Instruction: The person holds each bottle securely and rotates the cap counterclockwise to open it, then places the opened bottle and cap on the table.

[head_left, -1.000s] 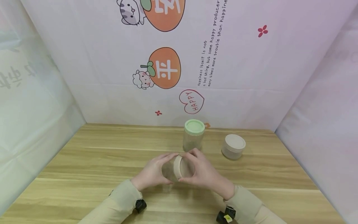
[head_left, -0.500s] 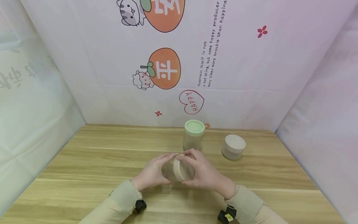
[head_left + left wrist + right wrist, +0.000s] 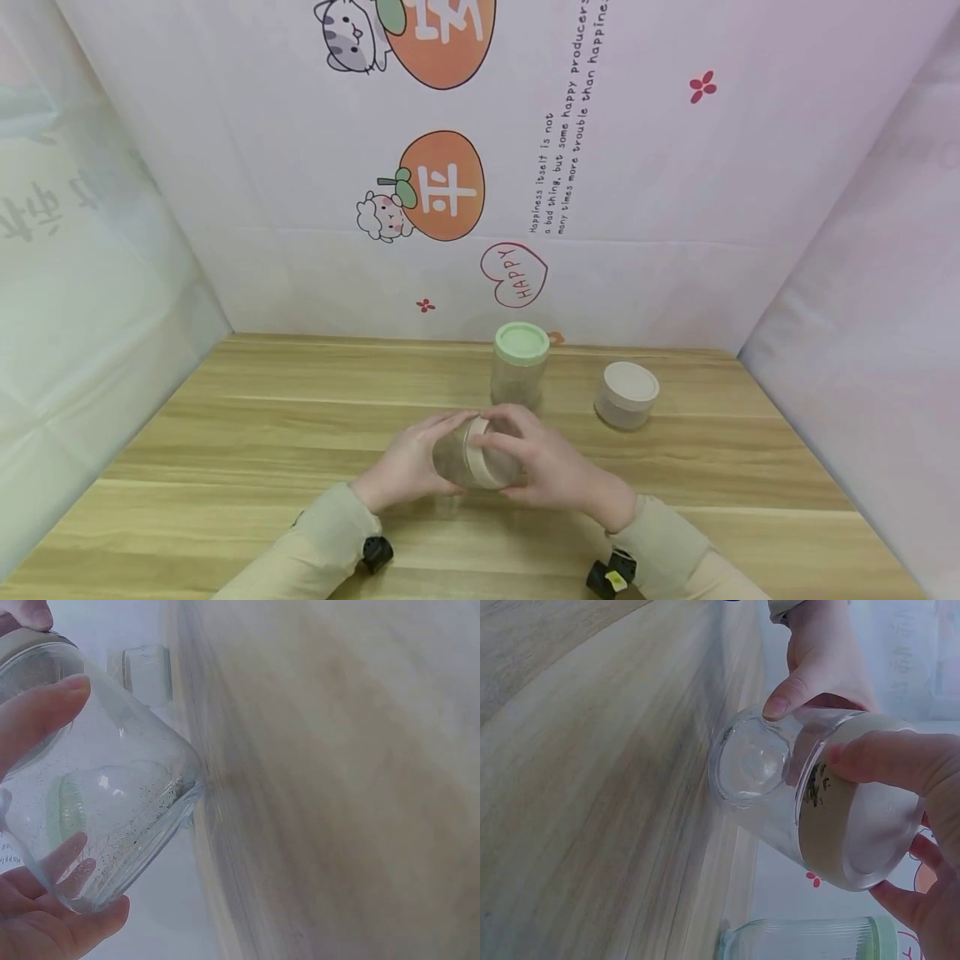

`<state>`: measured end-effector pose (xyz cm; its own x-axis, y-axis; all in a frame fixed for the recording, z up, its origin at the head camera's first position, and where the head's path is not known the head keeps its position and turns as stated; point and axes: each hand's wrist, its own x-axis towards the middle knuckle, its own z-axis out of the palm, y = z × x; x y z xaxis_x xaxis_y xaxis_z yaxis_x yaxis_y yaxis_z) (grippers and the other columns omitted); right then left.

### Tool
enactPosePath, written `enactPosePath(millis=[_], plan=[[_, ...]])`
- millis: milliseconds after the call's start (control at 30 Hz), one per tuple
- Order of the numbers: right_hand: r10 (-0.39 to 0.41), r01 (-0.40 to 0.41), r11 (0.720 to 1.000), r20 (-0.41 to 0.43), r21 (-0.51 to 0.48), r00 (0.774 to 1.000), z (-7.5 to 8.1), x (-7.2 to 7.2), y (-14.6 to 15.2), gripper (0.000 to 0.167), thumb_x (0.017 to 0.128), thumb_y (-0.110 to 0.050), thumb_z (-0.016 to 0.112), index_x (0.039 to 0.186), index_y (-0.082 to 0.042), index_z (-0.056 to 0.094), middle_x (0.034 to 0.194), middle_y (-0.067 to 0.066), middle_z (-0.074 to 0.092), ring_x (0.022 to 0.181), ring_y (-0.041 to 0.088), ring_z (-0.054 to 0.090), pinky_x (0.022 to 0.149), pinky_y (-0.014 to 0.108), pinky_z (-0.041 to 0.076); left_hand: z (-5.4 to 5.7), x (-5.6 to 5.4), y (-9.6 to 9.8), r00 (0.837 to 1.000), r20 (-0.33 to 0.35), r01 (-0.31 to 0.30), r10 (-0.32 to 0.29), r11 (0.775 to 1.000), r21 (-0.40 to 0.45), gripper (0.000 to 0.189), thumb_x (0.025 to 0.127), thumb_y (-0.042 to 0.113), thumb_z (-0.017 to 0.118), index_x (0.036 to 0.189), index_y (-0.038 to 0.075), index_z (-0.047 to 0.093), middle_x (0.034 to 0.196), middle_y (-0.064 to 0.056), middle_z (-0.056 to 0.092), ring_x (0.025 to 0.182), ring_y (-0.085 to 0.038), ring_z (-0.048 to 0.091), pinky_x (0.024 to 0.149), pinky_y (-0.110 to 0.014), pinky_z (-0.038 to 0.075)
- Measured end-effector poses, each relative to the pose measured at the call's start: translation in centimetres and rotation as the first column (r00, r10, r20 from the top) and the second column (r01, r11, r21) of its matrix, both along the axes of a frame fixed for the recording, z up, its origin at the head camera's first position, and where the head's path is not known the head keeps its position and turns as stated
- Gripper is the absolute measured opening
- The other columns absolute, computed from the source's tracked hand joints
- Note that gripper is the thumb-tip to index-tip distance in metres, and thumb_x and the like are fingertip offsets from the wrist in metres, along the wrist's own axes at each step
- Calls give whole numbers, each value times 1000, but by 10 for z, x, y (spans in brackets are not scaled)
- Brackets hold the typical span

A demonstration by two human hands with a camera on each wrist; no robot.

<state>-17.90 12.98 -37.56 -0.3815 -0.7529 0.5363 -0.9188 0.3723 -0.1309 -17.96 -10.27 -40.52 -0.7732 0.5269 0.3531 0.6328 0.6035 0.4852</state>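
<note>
In the head view, a clear jar with a beige lid lies tilted between both hands above the table, its lid facing right. My left hand grips the clear body, thumb on one side and fingers on the other. Around the lid, my right hand curls its thumb and fingers. Small dark specks show on the jar's wall near its base in the left wrist view. Dark markings are on the lid's side in the right wrist view.
Just behind the hands stands a taller clear jar with a green lid. To its right is a low clear jar with a white lid. A printed white cloth hangs behind the wooden table.
The right hand's fingers have shifted round the lid, its index finger now lying across the lid's side. The left hand and the two standing jars stay in place.
</note>
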Motion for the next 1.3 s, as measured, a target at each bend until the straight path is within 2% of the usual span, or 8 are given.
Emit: enactPosePath(millis=[133,267,333,433,567,633,1000,1300], plan=[[34,-34,999,48,-5,998,1,-1,1,80,52,-17,90,124,-18,55,132,16,44,121,29,45,92,42,52,1,0,0,1000,-2,-7,7,1000,-4,97,56,26,91,141,18,44,135,-11,54,119,-31,55,98,-48,47],[-7,28,996,246,-82,969,-1,2,2,76,65,-25,86,131,-16,50,139,19,36,127,34,39,97,54,45,0,2,1,1000,7,-20,20,1000,-10,98,57,26,90,142,18,43,135,-10,53,119,-31,55,98,-49,47],[-60,120,983,374,-140,926,-1,3,2,72,73,-26,81,135,-12,47,138,21,35,126,37,39,96,58,44,0,2,1,1000,10,-23,23,1000,-4,98,56,26,90,142,19,43,136,-10,53,119,-31,54,98,-49,47],[-142,287,940,552,-184,822,2,5,0,65,82,-24,73,138,-8,43,135,22,37,121,39,43,92,58,46,-1,1,2,1000,8,-20,20,1000,11,99,56,25,91,142,19,43,135,-10,54,120,-31,54,99,-49,46],[-237,425,896,668,-130,705,6,6,-3,62,86,-29,69,139,-11,42,132,22,41,114,38,49,82,47,54,-2,0,2,1000,12,-20,20,1000,24,100,56,25,91,143,21,42,135,-10,54,119,-31,54,98,-49,47],[-276,455,885,678,-97,681,7,7,-5,63,85,-31,70,138,-10,44,130,23,43,111,36,51,77,41,56,-2,0,1,1000,14,-22,22,999,26,100,56,24,91,143,21,42,134,-11,54,119,-31,55,98,-49,47],[-475,576,817,559,-5,680,10,9,-17,64,72,-44,79,118,-8,53,104,12,55,87,22,59,67,34,52,-1,1,1,1000,24,-11,11,1000,25,99,57,22,91,143,22,41,136,-10,53,120,-31,54,97,-47,48],[-516,582,813,505,33,692,11,13,-21,63,66,-46,81,112,-11,56,99,9,57,85,20,57,67,33,52,0,2,1,1000,3,-9,9,1000,3,98,56,22,91,142,21,43,136,-9,52,119,-32,55,97,-48,48]])
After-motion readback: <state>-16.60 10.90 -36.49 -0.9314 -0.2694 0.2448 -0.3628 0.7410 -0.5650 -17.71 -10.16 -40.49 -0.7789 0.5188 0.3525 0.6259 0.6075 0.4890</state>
